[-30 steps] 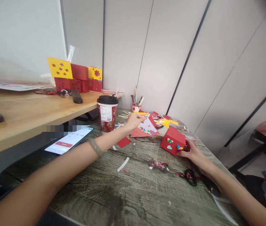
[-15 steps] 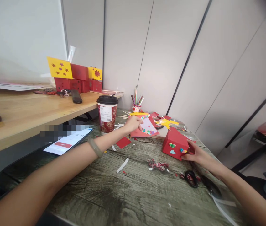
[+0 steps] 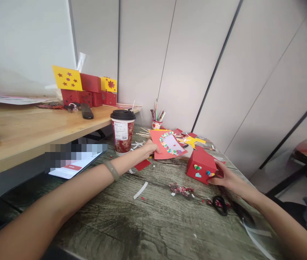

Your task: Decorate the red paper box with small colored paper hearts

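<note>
My left hand (image 3: 151, 147) pinches the near left edge of a red paper card (image 3: 158, 144). Colourful small hearts ring a pale lilac panel on that card, and its left side is tilted up off the table. Over on the right, my right hand (image 3: 224, 177) grips the right side of a red paper box (image 3: 202, 162), which rests on the table with heart stickers on its front. Some of the right fingers are hidden behind the box. A yellow paper cutout (image 3: 193, 140) lies beyond the box, among thin wooden sticks.
A lidded paper cup (image 3: 122, 135) stands left of the card, with a phone (image 3: 72, 168) nearer me. Black scissors (image 3: 220, 206) and paper scraps lie in front of the box. Several red boxes (image 3: 90, 83) sit on the wooden shelf (image 3: 34, 126). A pen cup (image 3: 157, 124) is by the wall.
My left hand has shifted from over the card to its left edge and now holds it, slightly lifted and turned. My right hand stays on the red box.
</note>
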Motion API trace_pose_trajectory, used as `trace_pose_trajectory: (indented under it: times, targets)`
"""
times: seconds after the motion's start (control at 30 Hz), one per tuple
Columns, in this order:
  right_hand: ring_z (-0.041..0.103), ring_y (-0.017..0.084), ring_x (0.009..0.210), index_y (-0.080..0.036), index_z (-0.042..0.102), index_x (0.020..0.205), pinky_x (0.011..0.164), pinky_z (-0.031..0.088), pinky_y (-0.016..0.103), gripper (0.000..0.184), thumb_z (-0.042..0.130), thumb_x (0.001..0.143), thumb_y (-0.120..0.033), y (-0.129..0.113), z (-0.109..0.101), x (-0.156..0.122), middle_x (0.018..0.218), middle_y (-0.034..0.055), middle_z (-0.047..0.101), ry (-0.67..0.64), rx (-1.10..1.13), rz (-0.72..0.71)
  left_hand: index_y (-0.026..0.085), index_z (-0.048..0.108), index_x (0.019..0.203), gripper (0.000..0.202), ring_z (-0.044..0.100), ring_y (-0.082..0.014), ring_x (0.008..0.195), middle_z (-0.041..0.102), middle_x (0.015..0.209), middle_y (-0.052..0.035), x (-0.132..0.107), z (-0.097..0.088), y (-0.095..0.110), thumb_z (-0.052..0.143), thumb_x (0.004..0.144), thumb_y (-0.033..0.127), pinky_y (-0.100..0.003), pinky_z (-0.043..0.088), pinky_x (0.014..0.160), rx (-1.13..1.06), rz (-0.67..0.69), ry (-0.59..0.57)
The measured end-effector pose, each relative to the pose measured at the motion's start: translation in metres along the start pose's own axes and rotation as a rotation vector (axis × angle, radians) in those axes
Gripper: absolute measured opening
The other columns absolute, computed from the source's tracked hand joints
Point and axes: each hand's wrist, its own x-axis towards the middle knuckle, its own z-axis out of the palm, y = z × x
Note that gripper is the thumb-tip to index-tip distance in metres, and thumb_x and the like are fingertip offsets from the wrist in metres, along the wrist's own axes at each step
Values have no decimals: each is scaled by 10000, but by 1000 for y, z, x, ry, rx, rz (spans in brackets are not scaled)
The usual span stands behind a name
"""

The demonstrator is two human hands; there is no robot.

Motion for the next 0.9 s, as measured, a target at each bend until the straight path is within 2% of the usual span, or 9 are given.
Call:
trace_pose_trajectory:
  times: [0.1,0.23,0.3,0.37,0.47,0.6,0.7,0.8,0.9]
  targets:
    - [510,266,1079,-224,329,1231,896,429,386,678,654,642,-307,-1,1,0,1188,75,514,7,-3,3,145,506,1092,297,547,-194,939,534,1100,-76,2,-9,6,481,840,300,-385,475,784,-49,-51,-14]
    - [502,269,1086,-212,325,1225,895,423,391,668,648,648,-304,0,2,0,1210,88,498,12,-1,-4,136,498,1093,299,556,-178,904,542,1073,-82,4,-19,29,482,839,294,-370,480,758,-104,-75,-21]
    - [487,268,1103,-206,317,1221,896,421,386,673,650,644,-303,2,2,1,1236,99,476,19,3,-11,107,539,1022,237,571,-167,812,581,982,-100,3,-20,43,490,804,187,-319,478,694,-131,-62,-46]
    - [488,265,1102,-208,316,1216,895,423,383,672,652,642,-305,4,2,2,1245,104,468,25,9,-19,98,579,921,253,572,-159,717,614,874,-100,-2,-18,56,489,686,80,-285,460,620,-152,-44,-84]
    - [523,265,1053,-219,316,1210,875,438,400,689,665,625,-320,6,3,4,1225,104,485,35,19,-29,106,602,789,300,559,-158,629,623,729,-77,-12,-11,73,478,521,54,-279,433,561,-160,-26,-155]
    - [571,257,942,-214,340,1192,830,459,420,693,683,603,-341,4,7,4,1134,112,539,67,32,-31,115,586,639,200,495,-123,483,576,568,-40,-26,-2,89,485,471,76,-265,377,473,-112,-37,-240]
    - [581,251,893,-223,383,1182,773,480,401,705,711,570,-347,-3,7,0,1167,117,510,124,51,-32,132,571,588,151,478,-110,448,553,522,-18,-33,2,96,488,471,87,-239,352,431,-79,-34,-297]
    - [573,249,857,-226,489,1100,698,489,364,597,720,566,-362,-14,-3,-6,1123,102,541,211,85,-39,139,574,600,153,503,-110,461,585,568,-17,-36,3,99,493,482,88,-222,355,419,-69,-27,-350]
    - [532,217,907,-250,549,1029,705,469,298,380,594,705,-443,-28,-16,-15,1083,60,570,366,157,-89,140,590,640,173,512,-105,449,615,602,-22,-39,2,101,496,503,90,-206,343,395,-64,-27,-387]
